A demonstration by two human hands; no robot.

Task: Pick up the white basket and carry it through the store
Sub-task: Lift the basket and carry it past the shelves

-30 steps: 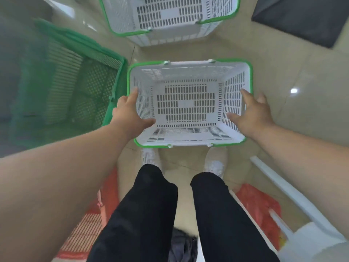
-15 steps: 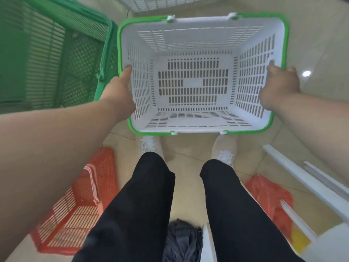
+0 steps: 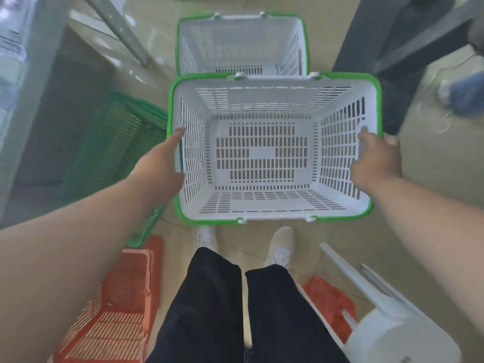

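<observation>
The white basket (image 3: 262,153), slotted plastic with a green rim, hangs in the air in front of my legs with its open top facing me. It is empty. My left hand (image 3: 162,161) grips its left rim, thumb inside the wall. Over on the right rim my right hand (image 3: 377,161) is clamped the same way, thumb inside and fingers outside.
A second white basket (image 3: 241,43) stands on the tiled floor just beyond. A green basket (image 3: 117,142) lies to the left, a red basket (image 3: 117,305) at lower left. Red plastic (image 3: 330,302) and a white stool (image 3: 392,328) sit at lower right. A dark mat (image 3: 392,48) lies far right.
Both hands closed on the basket's side rims and lifted it off the floor. The view has shifted forward, so the second white basket now shows fully behind it.
</observation>
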